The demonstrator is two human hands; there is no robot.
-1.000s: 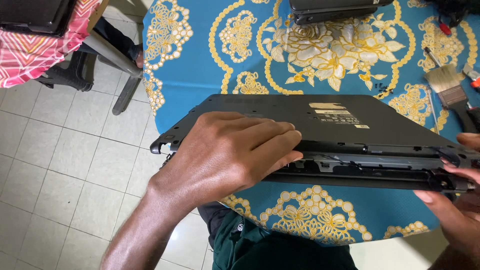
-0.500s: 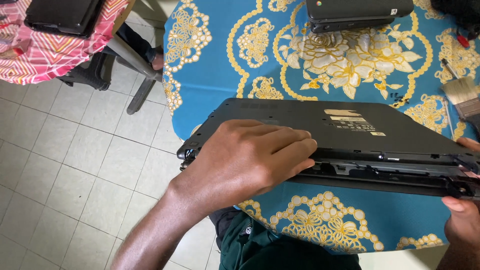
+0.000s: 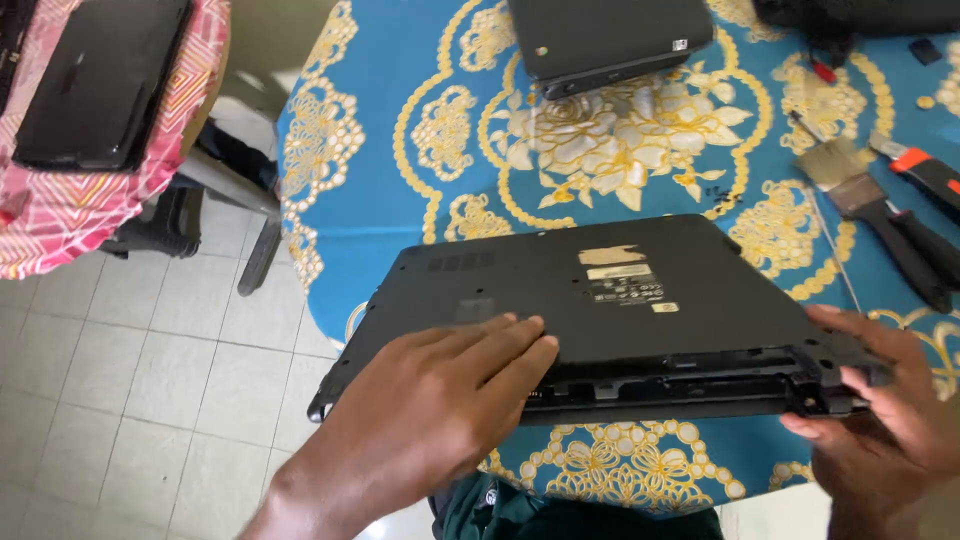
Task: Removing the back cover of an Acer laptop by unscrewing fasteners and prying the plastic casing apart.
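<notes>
A black laptop [image 3: 620,300] lies upside down on the blue and gold tablecloth [image 3: 400,150], its near edge hanging past the table's rim. An open battery slot runs along that near edge. My left hand [image 3: 440,400] lies flat on the laptop's near left part, fingers together and stretched toward the slot. At the near right corner, my right hand [image 3: 880,410] grips the laptop, thumb on top and fingers under the edge.
Another black laptop [image 3: 610,40] rests at the table's far side. A paintbrush [image 3: 870,200] and an orange-and-black utility knife [image 3: 925,175] lie at the right. A dark flat device [image 3: 100,80] sits on a pink-clothed table at left. Tiled floor [image 3: 130,370] is below.
The view has shifted so the table sits further right. My left hand has slid leftward and flattened on the base. My right hand has come further onto the right corner.
</notes>
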